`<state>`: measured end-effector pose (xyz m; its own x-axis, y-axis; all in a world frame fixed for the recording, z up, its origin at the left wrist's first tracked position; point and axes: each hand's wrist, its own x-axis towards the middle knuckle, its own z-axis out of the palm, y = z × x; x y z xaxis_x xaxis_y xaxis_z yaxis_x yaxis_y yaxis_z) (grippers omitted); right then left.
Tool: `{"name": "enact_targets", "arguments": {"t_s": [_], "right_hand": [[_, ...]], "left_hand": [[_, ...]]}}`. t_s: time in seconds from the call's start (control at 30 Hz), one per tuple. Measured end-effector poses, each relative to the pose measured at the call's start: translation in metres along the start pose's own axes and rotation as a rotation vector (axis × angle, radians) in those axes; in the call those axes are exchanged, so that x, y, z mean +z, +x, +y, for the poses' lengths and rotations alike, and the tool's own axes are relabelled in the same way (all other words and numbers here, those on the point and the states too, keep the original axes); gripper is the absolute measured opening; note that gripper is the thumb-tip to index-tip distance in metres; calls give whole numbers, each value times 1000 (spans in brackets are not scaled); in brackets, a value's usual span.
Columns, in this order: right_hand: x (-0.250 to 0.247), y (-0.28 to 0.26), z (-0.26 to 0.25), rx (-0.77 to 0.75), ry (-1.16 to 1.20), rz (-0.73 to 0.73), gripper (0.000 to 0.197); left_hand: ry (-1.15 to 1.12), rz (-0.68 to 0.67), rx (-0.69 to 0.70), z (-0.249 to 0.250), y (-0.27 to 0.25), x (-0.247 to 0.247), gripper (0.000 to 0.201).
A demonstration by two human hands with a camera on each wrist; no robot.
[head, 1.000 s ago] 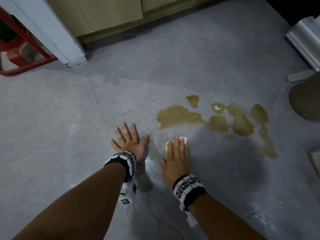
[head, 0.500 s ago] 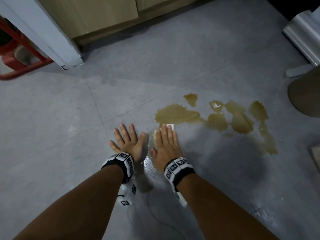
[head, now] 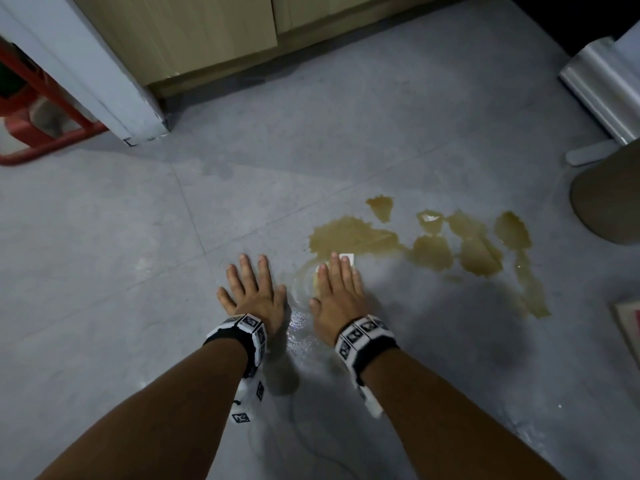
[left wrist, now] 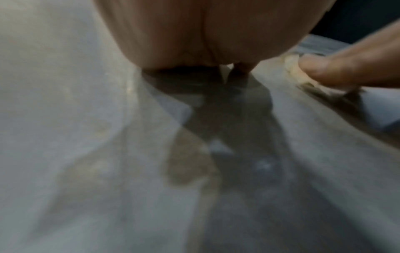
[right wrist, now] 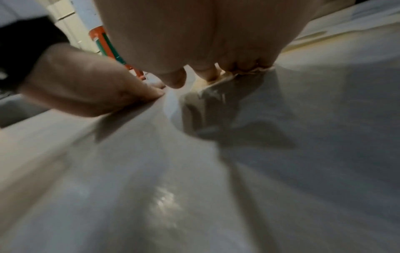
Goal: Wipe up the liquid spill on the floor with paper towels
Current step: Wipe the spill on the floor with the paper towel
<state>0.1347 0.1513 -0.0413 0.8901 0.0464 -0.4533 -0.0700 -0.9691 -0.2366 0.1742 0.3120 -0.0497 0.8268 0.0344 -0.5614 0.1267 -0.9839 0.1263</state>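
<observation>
The right hand point(head: 337, 292), grip flat, presses a folded, soaked white paper towel point(head: 347, 258) at the brown liquid spill's point(head: 349, 235) near edge on the grey tiled floor point(head: 104, 271); left hand point(head: 252, 289) splayed, empty; best press firmly, sweeping inward.

Spill point(head: 353, 233) amber-brown – floor point(head: 104, 271) grey – wristbands point(head: 363, 336) black-white checked.

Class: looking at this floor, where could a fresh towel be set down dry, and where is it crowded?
Dry floor lies left of the left hand and between the spill and cabinet. Crowded: right hand on the paper towel, puddles rightward.
</observation>
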Motion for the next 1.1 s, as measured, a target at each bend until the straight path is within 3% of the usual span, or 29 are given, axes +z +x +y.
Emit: {"name": "enact_targets", "arguments": {"t_s": [0.07,0.13,0.23,0.37,0.5,0.63,0.73,0.8,0.87,0.97,1.1], "right_hand": [[1,4,-19,-36,12,1,70],[14,-17,-27,-176,-27,-19,70],[36,-54,-1,-326,-58,-40,67],[27,-39,27,-157,-54,42,65],[2,16,-17,-68,19,54,69],[19,-7,-48,-255,-28,4,67],[43,-58,-11,-418,-74,12,61],[46,-68,22,-363,-66,33,61],[35,-46,28,-212,-35,83,65],[13,-3,-9,-74,-11,118,71],[19,5,-64,-213,-15,35,73]], "left_hand": [[50,-36,41,-11,2,-4,65],[76,-56,80,-18,3,-7,64],[73,-63,102,-19,4,-6,62],[77,-62,105,-21,4,-6,62],[83,-93,102,-19,3,-10,62],[42,-129,88,-19,3,-15,60],[-21,-127,102,-20,3,-15,62],[-36,-123,108,-21,3,-14,71],[-38,-126,110,-22,3,-14,73],[-15,-134,98,-19,3,-14,65],[-33,-178,92,-19,2,-21,67]]}}
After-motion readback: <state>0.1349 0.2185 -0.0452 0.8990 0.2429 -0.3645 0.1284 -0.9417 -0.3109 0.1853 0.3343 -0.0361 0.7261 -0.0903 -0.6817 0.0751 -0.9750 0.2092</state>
